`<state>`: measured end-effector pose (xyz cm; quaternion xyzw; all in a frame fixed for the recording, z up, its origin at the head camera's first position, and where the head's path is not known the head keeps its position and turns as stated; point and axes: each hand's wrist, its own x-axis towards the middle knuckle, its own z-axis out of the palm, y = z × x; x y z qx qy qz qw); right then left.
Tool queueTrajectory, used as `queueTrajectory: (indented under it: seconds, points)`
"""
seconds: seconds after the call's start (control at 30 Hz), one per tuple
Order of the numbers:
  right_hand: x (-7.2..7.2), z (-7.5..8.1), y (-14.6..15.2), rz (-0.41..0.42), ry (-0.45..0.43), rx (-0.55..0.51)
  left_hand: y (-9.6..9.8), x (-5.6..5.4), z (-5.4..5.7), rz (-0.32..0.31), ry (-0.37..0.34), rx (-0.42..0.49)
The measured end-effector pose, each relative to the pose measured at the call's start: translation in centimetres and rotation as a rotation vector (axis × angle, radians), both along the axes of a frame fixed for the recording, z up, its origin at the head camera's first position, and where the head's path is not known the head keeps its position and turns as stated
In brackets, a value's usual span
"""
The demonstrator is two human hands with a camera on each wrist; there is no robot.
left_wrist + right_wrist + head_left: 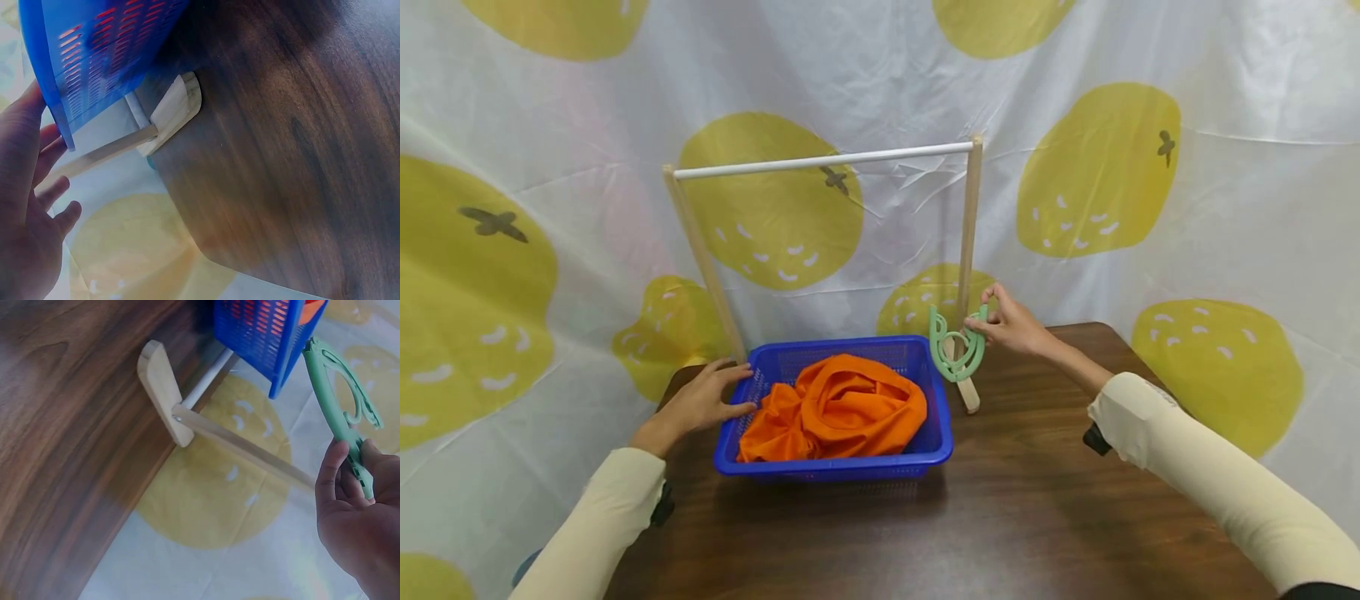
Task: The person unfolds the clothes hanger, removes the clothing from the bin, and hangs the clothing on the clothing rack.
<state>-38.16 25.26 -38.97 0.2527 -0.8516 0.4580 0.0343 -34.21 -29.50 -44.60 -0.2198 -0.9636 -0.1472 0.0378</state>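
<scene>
My right hand (1018, 325) pinches a pale green plastic hanger (323, 390) between thumb and fingers. Its arms look folded up, and it is held beside the right end of a blue plastic basket (835, 469). A bunched orange cloth (865, 408) lies inside that basket. On the other side, my left hand (703, 398) is at the basket's left rim, with relaxed fingers spread and fingertips right at the edge. The left wrist view shows part of those fingers hidden behind the blue wall.
Behind the basket stands a rack with a white bar (820, 162) across two wooden posts (968, 225). The right post's wooden foot (164, 387) sits on the brown table (1030, 492). A white curtain (917, 75) with yellow fruit prints hangs behind.
</scene>
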Motion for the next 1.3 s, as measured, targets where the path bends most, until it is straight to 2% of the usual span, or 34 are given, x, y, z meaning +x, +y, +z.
queueTrajectory:
  seconds: [0.17,0.4,0.57,0.83,1.07,1.3]
  points:
    - [-0.3,0.5,-1.2,0.068,0.014,-0.039,0.0,0.2,-0.1,-0.016,0.013,0.007]
    - [-0.5,1.7,-3.0,0.106,0.013,-0.053,0.3,-0.2,0.2,-0.001,0.043,0.023]
    - [-0.8,2.1,-4.2,0.11,0.027,-0.051,1.3,-0.4,1.0,-0.026,0.063,0.028]
    - [-0.8,3.0,-5.9,0.119,0.044,-0.041,3.7,-1.6,2.4,-0.125,0.095,0.073]
    - [-1.0,3.0,-7.3,0.126,0.017,-0.009,5.3,-2.1,3.1,-0.152,0.09,0.079]
    - [-1.1,3.5,-8.6,0.148,0.024,0.018,6.9,-2.2,4.7,-0.188,0.092,0.101]
